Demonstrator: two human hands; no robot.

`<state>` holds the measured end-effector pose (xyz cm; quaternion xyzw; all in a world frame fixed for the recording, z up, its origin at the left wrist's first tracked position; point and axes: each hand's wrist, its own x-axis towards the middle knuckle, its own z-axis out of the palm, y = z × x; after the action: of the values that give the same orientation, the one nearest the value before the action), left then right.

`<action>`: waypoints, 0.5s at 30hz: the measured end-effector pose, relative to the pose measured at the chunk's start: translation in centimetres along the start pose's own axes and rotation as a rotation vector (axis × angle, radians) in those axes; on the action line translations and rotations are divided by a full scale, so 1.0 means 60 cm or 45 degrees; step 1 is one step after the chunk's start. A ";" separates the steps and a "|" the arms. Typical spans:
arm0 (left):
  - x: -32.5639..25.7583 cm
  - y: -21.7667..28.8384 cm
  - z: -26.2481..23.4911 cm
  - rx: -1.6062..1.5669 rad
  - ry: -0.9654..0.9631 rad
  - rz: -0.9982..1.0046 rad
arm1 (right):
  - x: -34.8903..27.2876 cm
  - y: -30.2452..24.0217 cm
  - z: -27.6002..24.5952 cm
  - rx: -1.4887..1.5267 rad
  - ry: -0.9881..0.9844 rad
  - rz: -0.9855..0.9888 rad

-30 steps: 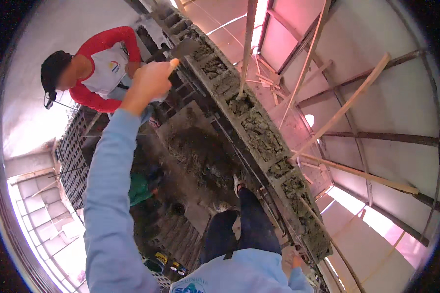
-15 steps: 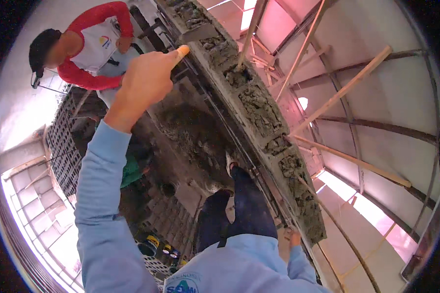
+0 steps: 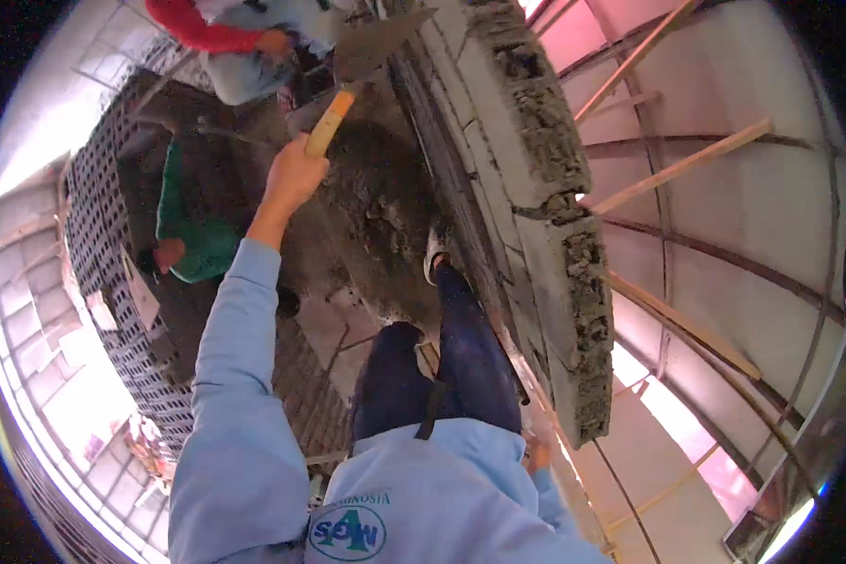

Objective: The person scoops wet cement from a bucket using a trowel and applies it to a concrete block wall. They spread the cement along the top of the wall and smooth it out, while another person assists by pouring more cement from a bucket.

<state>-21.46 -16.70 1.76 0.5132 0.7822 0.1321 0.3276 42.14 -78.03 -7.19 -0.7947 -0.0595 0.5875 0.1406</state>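
Trowel work beside the rough grey block wall (image 3: 536, 188).
My left hand (image 3: 291, 179) clenches the orange-handled steel trowel (image 3: 371, 56), blade raised level to carry mortar; right hand (image 3: 536, 456), fingers unclear, steadies me.

My left sleeve (image 3: 230, 376) pale blue, same as hoodie (image 3: 442, 498); round blue-green-white badge (image 3: 348, 536) on hoodie front. Trousers (image 3: 442, 367) dark navy. Trowel (image 3: 362, 61): orange-yellow handle, grey blade. Wall blocks (image 3: 545, 188) light grey, mortar on top dark, speckled. Beyond trowel, co-worker's sleeve (image 3: 193, 23) red. Left of wall, cloth (image 3: 193, 216) green.
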 end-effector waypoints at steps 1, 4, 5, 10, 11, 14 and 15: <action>-0.008 -0.035 0.037 -0.099 -0.024 -0.061 | -0.034 -0.028 0.017 -0.186 0.037 -0.076; -0.066 -0.141 0.156 -0.564 -0.243 -0.512 | -0.086 -0.106 0.078 0.019 0.304 -0.054; -0.098 -0.197 0.194 -0.617 -0.227 -0.621 | -0.079 -0.154 0.103 -0.049 0.300 -0.148; -0.339 -0.466 0.549 -0.991 -0.116 -1.208 | -0.015 -0.392 0.332 -0.449 0.095 -0.678; -0.383 -0.494 0.630 -1.053 -0.109 -1.303 | 0.025 -0.403 0.388 -0.421 0.034 -0.678; -0.503 -0.583 0.864 -1.450 0.116 -1.706 | 0.161 -0.378 0.538 -0.314 -0.304 -0.643; -0.507 -0.576 0.913 -1.576 0.126 -1.812 | 0.202 -0.358 0.564 -0.260 -0.401 -0.622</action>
<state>-2.83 -65.99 -46.65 -0.3562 0.7156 0.3145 0.5120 15.15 -49.23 -21.14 -0.6660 -0.3287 0.6432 0.1862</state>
